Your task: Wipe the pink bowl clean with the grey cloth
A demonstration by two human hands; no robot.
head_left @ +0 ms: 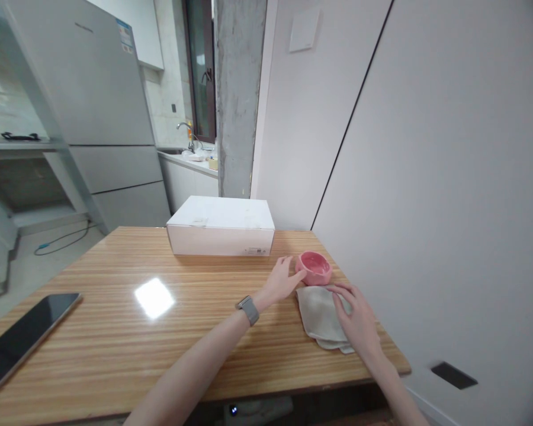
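A small pink bowl (315, 267) stands on the wooden table (160, 331) near its far right corner. My left hand (282, 283), with a grey watch on the wrist, reaches to the bowl's left side; its fingers are stretched out and touch or nearly touch the rim. Just in front of the bowl lies a folded beige cloth (318, 313). My right hand (359, 316) lies flat on the cloth's right part with fingers spread.
A white cardboard box (221, 228) sits at the table's far edge. A dark tablet (20, 337) lies at the left edge. A white wall runs close along the right. A fridge (102, 112) and a counter with a sink (189, 155) stand beyond.
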